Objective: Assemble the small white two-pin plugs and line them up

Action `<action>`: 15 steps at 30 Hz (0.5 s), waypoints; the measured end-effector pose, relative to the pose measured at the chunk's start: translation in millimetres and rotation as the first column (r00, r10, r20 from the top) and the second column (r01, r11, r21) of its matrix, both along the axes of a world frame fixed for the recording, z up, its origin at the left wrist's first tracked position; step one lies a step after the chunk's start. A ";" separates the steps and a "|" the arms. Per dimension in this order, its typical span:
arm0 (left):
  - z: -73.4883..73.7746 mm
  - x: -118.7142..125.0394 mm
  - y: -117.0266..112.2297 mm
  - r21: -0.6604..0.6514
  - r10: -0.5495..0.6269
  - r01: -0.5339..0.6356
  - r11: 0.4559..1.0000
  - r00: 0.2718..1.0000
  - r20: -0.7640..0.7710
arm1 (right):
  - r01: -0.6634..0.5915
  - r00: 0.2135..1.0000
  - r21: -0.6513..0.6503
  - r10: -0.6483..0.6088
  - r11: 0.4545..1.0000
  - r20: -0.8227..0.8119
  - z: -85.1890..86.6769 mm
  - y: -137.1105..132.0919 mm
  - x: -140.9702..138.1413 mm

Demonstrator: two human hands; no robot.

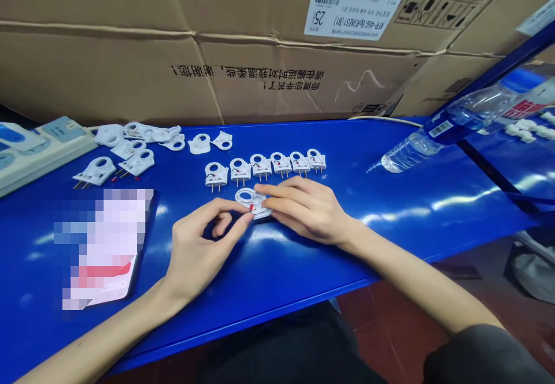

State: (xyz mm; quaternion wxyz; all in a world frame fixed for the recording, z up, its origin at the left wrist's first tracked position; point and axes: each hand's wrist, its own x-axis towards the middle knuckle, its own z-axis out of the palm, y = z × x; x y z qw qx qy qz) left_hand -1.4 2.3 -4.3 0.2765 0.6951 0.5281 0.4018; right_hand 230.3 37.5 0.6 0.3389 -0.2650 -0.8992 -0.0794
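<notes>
On the blue table lies a white plastic plug housing (261,209) with a round hole at its left end. My left hand (203,239) pinches a small red-tipped wire (251,206) between thumb and forefinger, over the housing. From the right, the fingers of my right hand (306,207) hold the edge of the same housing. Just beyond my hands stands a row of several similar housings (240,170), with metal pins toward me and short red and black wires. The wire's far end is too small to make out.
More white plastic parts (141,135) lie in a loose pile at the back left, beside a power strip (56,150). A phone (115,280) lies left of my hands. A water bottle (416,150) rests at the right. Large cardboard boxes (255,89) line the back.
</notes>
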 end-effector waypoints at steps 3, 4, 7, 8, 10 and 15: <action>-0.8 -0.5 0.1 0.002 -0.004 0.004 1.000 1.000 0.017 | -0.005 1.000 0.020 0.005 1.000 0.015 -0.5 -0.1 0.1; -1.0 -0.7 0.1 0.003 -0.004 0.004 1.000 1.000 0.018 | -0.011 1.000 0.025 0.010 1.000 0.013 -0.6 -0.2 0.1; -1.8 -1.4 0.1 0.018 0.005 -0.005 1.000 1.000 0.031 | -0.021 1.000 0.034 0.021 0.999 -0.001 -0.7 -0.4 0.1; -2.1 -1.6 0.1 0.024 0.006 -0.007 1.000 0.999 0.039 | -0.021 1.000 0.034 0.021 0.999 -0.004 -0.7 -0.5 0.1; -2.5 -2.2 0.0 0.032 0.003 -0.005 0.999 0.999 0.053 | -0.019 1.000 0.032 0.019 0.999 -0.006 -0.7 -0.7 0.4; -1.1 -2.6 -0.5 0.023 -0.010 0.009 1.000 0.999 0.037 | -0.024 1.000 -0.002 0.025 1.000 0.018 -1.7 -0.8 2.1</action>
